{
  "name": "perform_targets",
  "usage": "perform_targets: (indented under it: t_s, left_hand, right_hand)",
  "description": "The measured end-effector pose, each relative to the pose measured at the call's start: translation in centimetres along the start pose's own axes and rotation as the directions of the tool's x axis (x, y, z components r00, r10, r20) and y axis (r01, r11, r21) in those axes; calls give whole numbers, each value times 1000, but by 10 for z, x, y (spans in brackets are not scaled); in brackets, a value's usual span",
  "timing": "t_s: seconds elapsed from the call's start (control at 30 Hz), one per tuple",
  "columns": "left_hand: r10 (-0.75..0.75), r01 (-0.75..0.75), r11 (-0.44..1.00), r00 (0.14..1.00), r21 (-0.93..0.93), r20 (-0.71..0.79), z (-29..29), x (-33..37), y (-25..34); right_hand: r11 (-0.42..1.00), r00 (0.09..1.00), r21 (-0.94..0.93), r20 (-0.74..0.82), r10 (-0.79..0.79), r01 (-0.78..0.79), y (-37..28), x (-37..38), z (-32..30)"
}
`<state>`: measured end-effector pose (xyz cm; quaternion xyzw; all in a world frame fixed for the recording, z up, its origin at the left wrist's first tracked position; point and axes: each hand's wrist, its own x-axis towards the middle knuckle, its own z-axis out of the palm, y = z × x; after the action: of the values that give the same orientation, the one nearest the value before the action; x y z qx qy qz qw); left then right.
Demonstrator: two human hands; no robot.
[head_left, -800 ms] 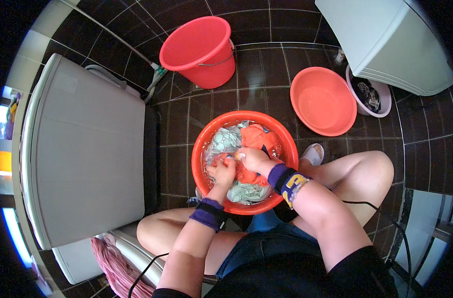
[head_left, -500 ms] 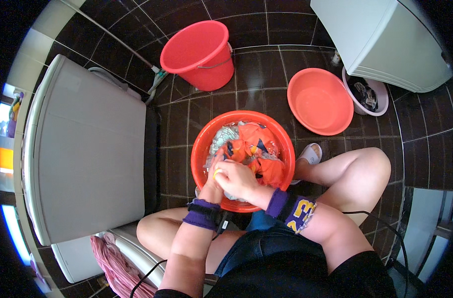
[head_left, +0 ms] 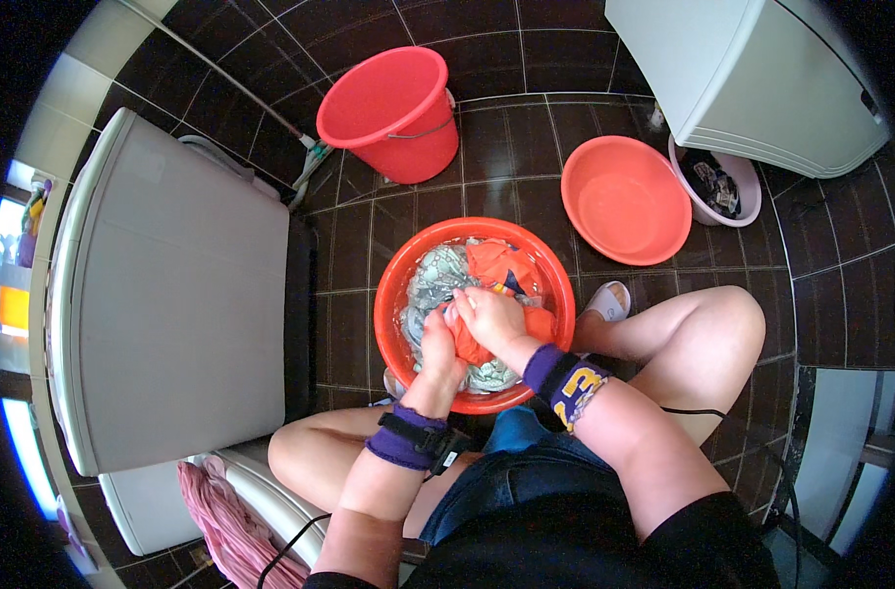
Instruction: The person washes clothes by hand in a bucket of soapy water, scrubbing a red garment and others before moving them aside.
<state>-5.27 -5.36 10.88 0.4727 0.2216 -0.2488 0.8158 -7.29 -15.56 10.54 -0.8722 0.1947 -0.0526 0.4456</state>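
A red-orange wash basin (head_left: 392, 344) holds wet laundry between my knees. An orange garment (head_left: 511, 262) with dark and yellow markings lies in it, next to a pale grey-green patterned cloth (head_left: 437, 275). Over the basin my two hands nearly meet. My left hand (head_left: 439, 344) closes on a bunched fold of the orange garment. My right hand (head_left: 494, 319), fingers curled inward, grips the same garment from the other side. Part of the cloth between the hands is hidden by the fingers.
A red bucket (head_left: 408, 147) stands at the back, an orange basin (head_left: 629, 211) at the back right. Beside it sits a pale tub (head_left: 747, 201) with dark items, under a white cabinet (head_left: 732, 88). A large white appliance (head_left: 172, 294) stands left, with pink cloth (head_left: 226, 530) hanging near it.
My hands have shifted slightly and turned, with orange cloth now bunched between them. More of the pale patterned cloth shows, and the orange garment spreads less across the basin.
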Motion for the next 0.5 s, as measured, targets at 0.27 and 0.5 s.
perform_targets:
  t_s: [0.27, 0.5]
  left_hand:
    - [225, -216, 959, 974, 186, -27, -11, -9, 56]
    - [436, -515, 735, 857, 441, 275, -1, -16, 48]
  right_hand:
    - [997, 893, 58, 443, -79, 59, 6, -4, -80]
    - [973, 847, 189, 488, -211, 133, -21, -2, -53]
